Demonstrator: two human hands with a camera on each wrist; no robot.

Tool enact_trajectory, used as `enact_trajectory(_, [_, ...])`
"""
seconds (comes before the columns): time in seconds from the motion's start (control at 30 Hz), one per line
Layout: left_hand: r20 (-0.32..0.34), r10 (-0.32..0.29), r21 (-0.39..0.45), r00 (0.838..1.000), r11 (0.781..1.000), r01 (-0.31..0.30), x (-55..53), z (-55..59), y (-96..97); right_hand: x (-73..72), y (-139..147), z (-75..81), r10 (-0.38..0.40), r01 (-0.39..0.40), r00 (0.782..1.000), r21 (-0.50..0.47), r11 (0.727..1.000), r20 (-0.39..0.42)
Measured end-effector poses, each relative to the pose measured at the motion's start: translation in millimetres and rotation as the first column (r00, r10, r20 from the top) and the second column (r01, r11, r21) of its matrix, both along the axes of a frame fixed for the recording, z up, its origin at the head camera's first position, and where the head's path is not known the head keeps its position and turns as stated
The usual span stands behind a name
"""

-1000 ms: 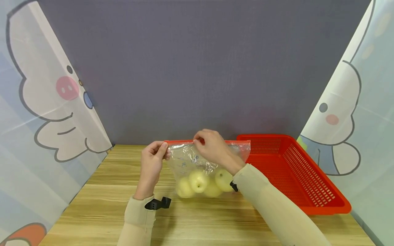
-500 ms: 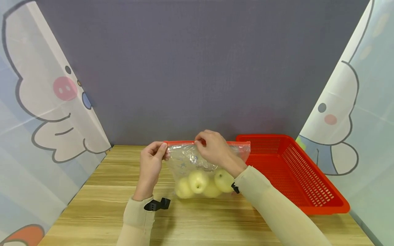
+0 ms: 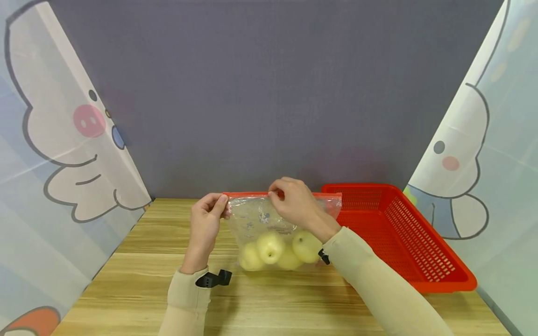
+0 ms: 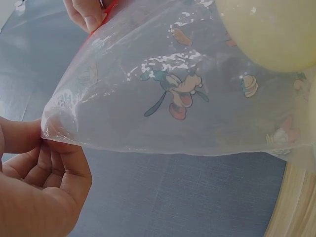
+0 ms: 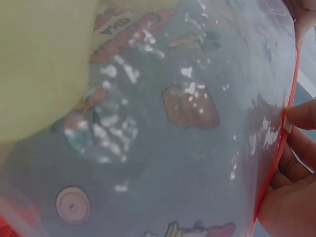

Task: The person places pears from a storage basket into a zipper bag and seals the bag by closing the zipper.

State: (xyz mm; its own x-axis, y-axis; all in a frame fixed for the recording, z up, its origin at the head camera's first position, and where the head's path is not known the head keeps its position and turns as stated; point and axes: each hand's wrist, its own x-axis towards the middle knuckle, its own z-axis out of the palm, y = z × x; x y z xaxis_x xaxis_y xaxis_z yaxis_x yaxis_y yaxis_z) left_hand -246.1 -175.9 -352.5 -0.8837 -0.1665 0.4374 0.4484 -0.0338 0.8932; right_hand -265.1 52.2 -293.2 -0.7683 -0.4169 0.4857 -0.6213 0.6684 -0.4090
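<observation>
A clear zipper bag [image 3: 266, 224] with printed cartoon figures and a red zip strip [image 3: 245, 195] stands upright on the table. Several round pale yellow fruits [image 3: 270, 248], like pears or apples, lie in its bottom. My left hand [image 3: 206, 221] pinches the bag's upper left corner between thumb and fingers. Midway along the zip, my right hand [image 3: 296, 203] pinches a small whitish slider [image 5: 287, 123], seen in the right wrist view. The right hand and sleeve cover part of the bag's right side. In the left wrist view, the bag's side edge [image 4: 163, 152] is stretched from the left fingertips.
A red plastic basket [image 3: 445, 247] with slotted walls stands at the right, partly behind the bag and right forearm. The wooden table [image 3: 138, 298] ends at a dark grey backdrop [image 3: 252, 93]. Cartoon-printed curtains [image 3: 25, 196] flank both sides.
My right hand has slid a little to the right along the red zip strip. The left hand keeps its hold on the corner, and the fruits have hardly moved.
</observation>
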Motion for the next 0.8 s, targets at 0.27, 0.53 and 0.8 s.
enact_trajectory(0.27, [-0.007, 0.002, 0.003, 1.0, 1.0, -0.001, -0.1, 0.8, -0.1, 2.9, 8, 0.5, -0.019, 0.019, 1.0, -0.018, 1.0, 0.008])
enact_trajectory(0.53, [-0.004, 0.0, 0.024, 1.0, 1.0, 0.0, -0.4, 1.0, 0.2, 4.2, 16, 1.0, -0.027, 0.027, 1.0, -0.01, 1.0, 0.011])
enact_trajectory(0.8, [-0.01, 0.007, 0.015, 1.0, 1.0, -0.007, -0.2, 0.7, 0.5, 5.3, 21, 0.0, -0.028, 0.028, 1.0, -0.023, 0.999, -0.003])
